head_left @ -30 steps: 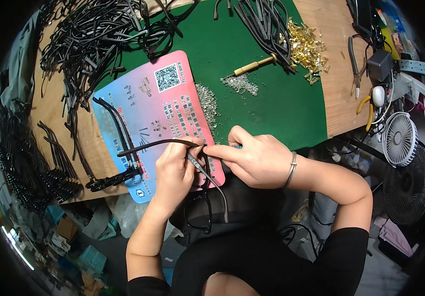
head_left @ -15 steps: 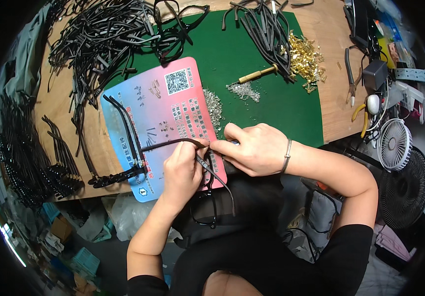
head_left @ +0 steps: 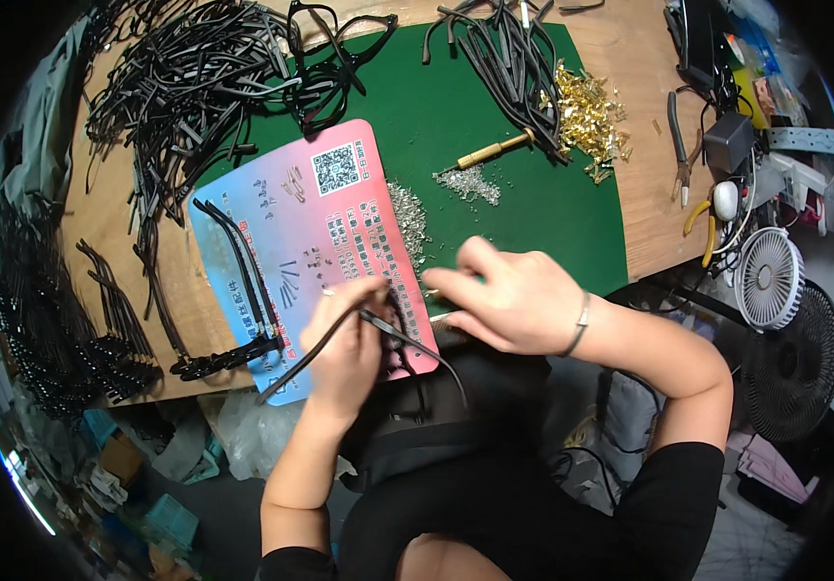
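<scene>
A pair of black eyeglasses (head_left: 400, 341) is in my left hand (head_left: 347, 339), whose fingers are closed on it near the top of the frame. Its two slim temples (head_left: 441, 360) stick out, one toward the lower left across the hand and one toward the lower right. The lower part of the frame is dark against my lap. My right hand (head_left: 504, 302) is just to the right, apart from the eyeglasses, with thumb and forefinger spread; the fingertips are slightly blurred. Under my left hand lies a pink and blue printed card (head_left: 291, 232) with small screws and pins on it.
Another pair of black eyeglasses (head_left: 233, 353) rests on the card's left edge. Dark temples (head_left: 185, 87) are heaped at the back left. On the green mat (head_left: 533, 242) lie a brass screwdriver (head_left: 493, 150), silver bits (head_left: 470, 184) and gold pieces (head_left: 586, 121). Pliers (head_left: 680, 145) and a white fan (head_left: 771, 278) are at the right.
My right hand has let go of the eyeglasses and drawn slightly away. In my left hand the eyeglasses have turned, so one temple now swings down to the lower left.
</scene>
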Available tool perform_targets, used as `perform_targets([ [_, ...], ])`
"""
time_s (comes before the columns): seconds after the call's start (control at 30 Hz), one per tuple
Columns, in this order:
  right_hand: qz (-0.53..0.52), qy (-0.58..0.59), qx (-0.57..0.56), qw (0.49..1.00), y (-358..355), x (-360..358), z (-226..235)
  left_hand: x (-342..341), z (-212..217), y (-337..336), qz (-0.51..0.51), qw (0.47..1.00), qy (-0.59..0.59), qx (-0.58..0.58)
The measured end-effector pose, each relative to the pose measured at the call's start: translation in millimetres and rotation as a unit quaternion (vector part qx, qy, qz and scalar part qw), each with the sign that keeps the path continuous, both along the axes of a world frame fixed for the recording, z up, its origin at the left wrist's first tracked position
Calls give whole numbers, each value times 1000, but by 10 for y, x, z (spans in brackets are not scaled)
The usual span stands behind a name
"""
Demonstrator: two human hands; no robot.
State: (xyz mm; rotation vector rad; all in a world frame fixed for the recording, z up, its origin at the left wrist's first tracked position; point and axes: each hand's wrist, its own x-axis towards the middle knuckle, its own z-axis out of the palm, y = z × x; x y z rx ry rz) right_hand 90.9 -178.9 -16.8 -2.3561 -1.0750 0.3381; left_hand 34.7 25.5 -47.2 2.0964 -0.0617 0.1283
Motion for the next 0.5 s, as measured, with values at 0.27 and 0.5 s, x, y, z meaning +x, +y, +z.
perform_targets([
  [0.27,-67,24,-83,994,-89,-29,63,198,-26,78,69,997,-23,-17],
  [0.5,-107,-3,-71,992,-124,-60,-36,-138,194,225,-55,994,23,92],
])
